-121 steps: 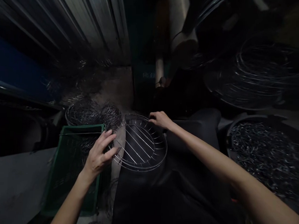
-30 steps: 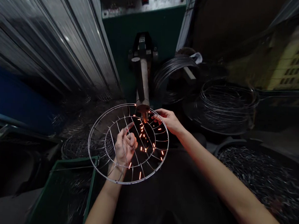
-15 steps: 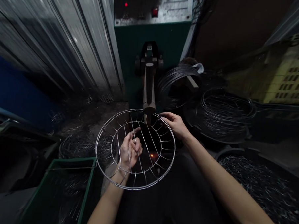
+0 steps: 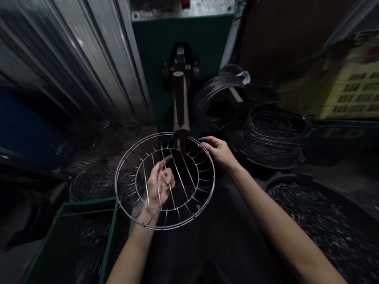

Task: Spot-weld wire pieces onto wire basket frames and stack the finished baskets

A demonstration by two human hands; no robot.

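A round wire basket [image 4: 162, 228], with a double outer rim, a smaller inner ring, short curved spokes and several straight cross wires, lies tilted below the upper arm of a green spot welder [image 4: 182, 106]. Its far rim is at the welder's tip. My right hand [image 4: 219, 152] pinches the far right rim between thumb and fingers. Beneath the cross wires, my left hand [image 4: 158, 186] shows through the basket, index finger pointing toward the tip and the other fingers curled closed. What the curled fingers hold, if anything, cannot be made out.
Coiled wire [image 4: 221, 91] hangs right of the welder, with another wire coil [image 4: 278, 133] beside it. A dark tub of small metal pieces [image 4: 306, 210] stands at lower right. At lower left is a green crate [image 4: 111, 235]; a yellow crate [image 4: 358, 90] sits far right.
An orange spark near the basket's lower right has gone. The whole view has shifted, so everything sits slightly further left and higher. Both hands keep much the same pose on the basket.
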